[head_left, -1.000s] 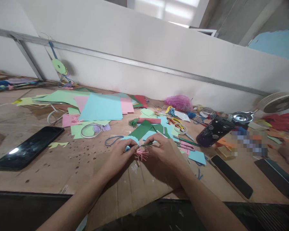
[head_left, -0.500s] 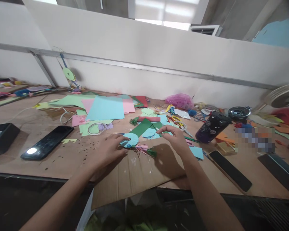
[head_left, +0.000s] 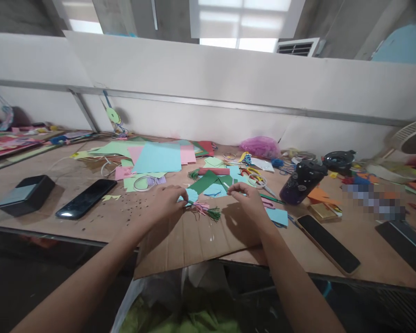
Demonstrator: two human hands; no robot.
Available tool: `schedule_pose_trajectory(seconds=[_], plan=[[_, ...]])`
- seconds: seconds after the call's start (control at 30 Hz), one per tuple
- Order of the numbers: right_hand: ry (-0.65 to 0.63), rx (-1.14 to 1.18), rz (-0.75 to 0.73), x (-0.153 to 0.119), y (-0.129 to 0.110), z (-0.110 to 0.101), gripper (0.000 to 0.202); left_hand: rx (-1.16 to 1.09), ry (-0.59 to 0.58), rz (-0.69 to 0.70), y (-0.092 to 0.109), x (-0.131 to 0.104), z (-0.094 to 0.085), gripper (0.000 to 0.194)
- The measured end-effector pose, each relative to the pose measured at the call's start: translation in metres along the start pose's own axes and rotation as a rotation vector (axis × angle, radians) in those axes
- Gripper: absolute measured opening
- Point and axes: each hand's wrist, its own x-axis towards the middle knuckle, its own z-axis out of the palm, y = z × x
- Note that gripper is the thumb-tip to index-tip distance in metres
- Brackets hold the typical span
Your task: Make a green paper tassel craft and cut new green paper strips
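My left hand (head_left: 171, 201) grips a light-blue scalloped paper piece (head_left: 192, 195) at its edge, over a sheet of brown cardboard (head_left: 183, 245). Pink and green fringed paper strips (head_left: 208, 210) spread out from the paper piece's right side. Opposite, my right hand (head_left: 244, 196) is raised above the cardboard with thumb and fingertips pinched together. A thin whitish sliver shows by those fingertips; what they hold is too small to name. Behind the hands lie dark green paper (head_left: 206, 180) and a light-blue paper with a dark blue strip (head_left: 215, 190).
Two phones, one left (head_left: 86, 199) and one right (head_left: 327, 243), flank the work area. A dark tumbler (head_left: 303, 182) stands at right. Farther back are coloured paper sheets (head_left: 157, 157), yellow-handled scissors (head_left: 258, 175) and a pink plastic bag (head_left: 260, 146). A black box (head_left: 26, 196) sits far left.
My view has shifted a little. The left fingers now cover more of the blue paper piece, and its fringe has turned slightly. The right hand stays pinched at about the same spot.
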Motion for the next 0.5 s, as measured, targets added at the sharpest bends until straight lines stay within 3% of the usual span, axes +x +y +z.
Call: schedule_pose_trajectory(seconds=[0.2,0.33,0.5], plan=[[-0.074,-0.039,0.021,-0.001,0.01,0.012,0.017,-0.476,-0.104,-0.091,-0.024,0.002,-0.025,0.034],[-0.078,-0.169,0.011,-0.001,0.012,0.015,0.017,-0.213,-0.081,-0.34,-0.038,0.007,-0.03,0.039],[-0.106,-0.283,0.004,-0.002,0.011,0.017,0.015,0.028,-0.066,-0.479,-0.028,0.012,-0.008,0.046]])
